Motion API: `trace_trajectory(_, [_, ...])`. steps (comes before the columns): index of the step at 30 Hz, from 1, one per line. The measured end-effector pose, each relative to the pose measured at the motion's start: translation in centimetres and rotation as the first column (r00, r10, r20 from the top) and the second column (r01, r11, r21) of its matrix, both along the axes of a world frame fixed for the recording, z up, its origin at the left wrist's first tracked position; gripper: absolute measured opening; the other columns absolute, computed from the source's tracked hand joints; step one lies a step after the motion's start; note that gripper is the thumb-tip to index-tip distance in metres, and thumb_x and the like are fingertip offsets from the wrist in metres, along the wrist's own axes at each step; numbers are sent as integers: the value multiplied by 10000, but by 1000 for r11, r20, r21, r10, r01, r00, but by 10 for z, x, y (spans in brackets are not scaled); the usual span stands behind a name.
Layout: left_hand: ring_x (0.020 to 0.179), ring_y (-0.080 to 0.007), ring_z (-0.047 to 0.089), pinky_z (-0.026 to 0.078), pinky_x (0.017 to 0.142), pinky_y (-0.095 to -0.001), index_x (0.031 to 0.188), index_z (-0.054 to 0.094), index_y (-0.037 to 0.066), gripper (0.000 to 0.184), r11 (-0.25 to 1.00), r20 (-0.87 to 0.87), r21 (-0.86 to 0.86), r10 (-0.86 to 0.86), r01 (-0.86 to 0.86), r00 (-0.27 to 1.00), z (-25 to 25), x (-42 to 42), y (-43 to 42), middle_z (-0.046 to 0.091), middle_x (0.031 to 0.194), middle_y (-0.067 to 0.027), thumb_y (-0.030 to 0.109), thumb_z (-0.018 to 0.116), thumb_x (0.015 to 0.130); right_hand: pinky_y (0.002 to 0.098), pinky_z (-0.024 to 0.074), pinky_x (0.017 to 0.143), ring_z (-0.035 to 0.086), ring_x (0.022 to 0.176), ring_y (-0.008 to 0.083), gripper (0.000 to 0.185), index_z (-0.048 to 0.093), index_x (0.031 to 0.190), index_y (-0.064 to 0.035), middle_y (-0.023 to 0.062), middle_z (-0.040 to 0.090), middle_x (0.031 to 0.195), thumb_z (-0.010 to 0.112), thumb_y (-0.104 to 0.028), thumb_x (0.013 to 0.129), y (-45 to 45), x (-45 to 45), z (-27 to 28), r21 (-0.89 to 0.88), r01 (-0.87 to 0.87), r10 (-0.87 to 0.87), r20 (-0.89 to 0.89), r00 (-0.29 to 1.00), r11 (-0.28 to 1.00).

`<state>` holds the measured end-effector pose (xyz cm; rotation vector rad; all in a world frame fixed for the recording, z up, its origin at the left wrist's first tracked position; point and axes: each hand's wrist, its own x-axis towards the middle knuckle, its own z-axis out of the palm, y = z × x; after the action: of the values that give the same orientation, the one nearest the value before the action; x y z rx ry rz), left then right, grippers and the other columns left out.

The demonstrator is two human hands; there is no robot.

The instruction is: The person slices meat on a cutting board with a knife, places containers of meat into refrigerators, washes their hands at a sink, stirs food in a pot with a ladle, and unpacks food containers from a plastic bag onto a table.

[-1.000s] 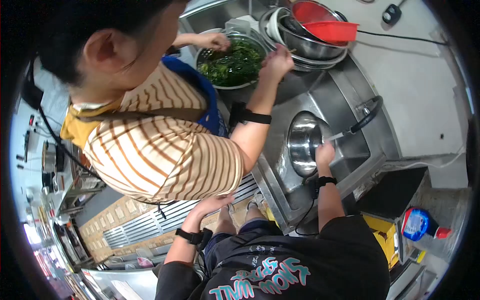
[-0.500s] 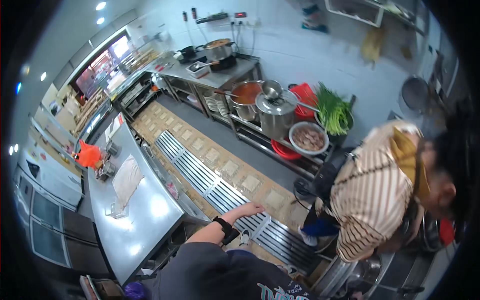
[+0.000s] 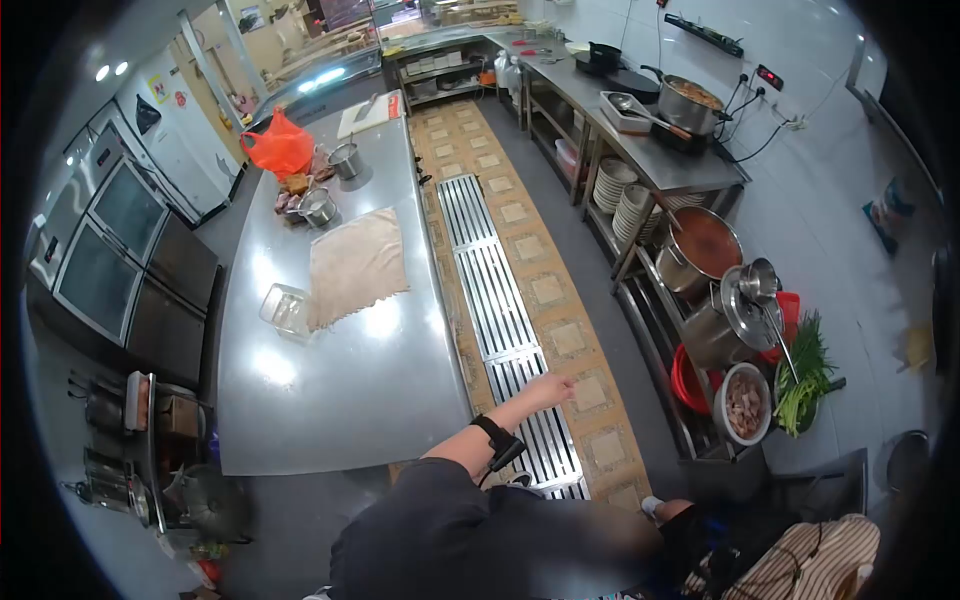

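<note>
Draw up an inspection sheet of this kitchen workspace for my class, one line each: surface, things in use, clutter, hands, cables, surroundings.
Surface: steel table, shiny, with glare spots.
Things in use: cloth spread on the table, clear container beside it.
Clutter: red bag and small metal pots toward the far end.
Hands: left hand held out above the floor, nothing seen in it; right hand not in view.
Cables: black cords at the wall by the far cooking pot; nothing seen across the table.
Surroundings: floor grate beside the table; co-worker in stripes, lower right.
</note>
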<state>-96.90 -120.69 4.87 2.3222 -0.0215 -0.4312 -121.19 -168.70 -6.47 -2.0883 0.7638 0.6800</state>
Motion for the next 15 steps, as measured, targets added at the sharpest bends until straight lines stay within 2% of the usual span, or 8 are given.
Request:
trace_trajectory(1, [910, -274, 580, 446, 779, -354, 998, 619, 101, 299, 991, 24, 132, 8, -11, 1000, 2, 7, 11, 626, 935, -128, 310, 501, 821, 399, 413, 642, 555, 759, 302, 294, 571, 913, -19, 141, 592, 805, 575, -252, 734, 1, 4, 1, 0, 6, -5, -27, 1000, 1000])
trace_trajectory(2, [893, -283, 588, 454, 767, -353, 1005, 621, 103, 293, 992, 107, 117, 24, -36, 994, -31, 19, 26, 627, 917, -135, 296, 491, 826, 398, 413, 635, 555, 752, 301, 290, 571, 910, -18, 140, 591, 800, 574, -249, 734, 2, 6, 0, 3, 18, -18, -51, 999, 1000])
trace_trajectory(5, [875, -293, 593, 461, 745, -350, 989, 629, 101, 283, 967, 0, -143, 213, -211, 977, -28, 48, 46, 626, 895, -156, 280, 481, 828, 398, 410, 614, 555, 731, 298, 280, 571, 899, -15, 138, 588, 784, 571, -241, 733, -1, 16, -8, 1, 66, -65, -124, 990, 998])
trace_trajectory(8, [760, -216, 593, 467, 678, -362, 981, 607, 63, 306, 870, -107, -378, 298, -316, 949, -52, 83, 73, 629, 826, -125, 282, 424, 871, 398, 408, 593, 555, 710, 295, 270, 571, 888, -11, 136, 586, 768, 568, -232, 732, -19, 1, -12, -12, 176, -176, -165, 970, 984])
trace_trajectory(9, [700, -179, 557, 456, 634, -336, 889, 594, 59, 292, 791, -68, -417, 465, -448, 883, -38, 91, 67, 589, 734, -79, 280, 403, 884, 398, 407, 586, 555, 703, 294, 267, 572, 884, -10, 135, 585, 763, 567, -230, 732, -22, -21, -13, -29, 246, -247, -172, 954, 969])
trace_trajectory(13, [943, -178, 527, 433, 798, -305, 1220, 434, 35, 416, 356, -316, -797, 442, -487, 840, -72, 114, 133, 520, 1109, -79, 299, 425, 898, 398, 404, 558, 555, 674, 290, 254, 572, 870, -6, 132, 581, 742, 562, -219, 731, -15, -93, -34, -157, 351, -381, -253, 889, 923])
trace_trajectory(14, [1034, -221, 485, 390, 882, -349, 1242, 391, 24, 470, 323, -476, -746, 354, -583, 805, -43, 130, 137, 466, 1201, -90, 323, 449, 884, 398, 404, 551, 555, 667, 289, 251, 572, 866, -5, 131, 580, 737, 561, -216, 731, -6, -108, -36, -191, 362, -405, -290, 867, 912])
trace_trajectory(15, [1050, -225, 467, 373, 892, -357, 1251, 379, 27, 485, 412, -507, -678, 337, -608, 793, -30, 151, 132, 451, 1215, -91, 334, 448, 881, 397, 403, 544, 555, 660, 288, 248, 572, 863, -4, 130, 579, 732, 560, -213, 730, 12, -120, -37, -211, 407, -456, -327, 827, 889])
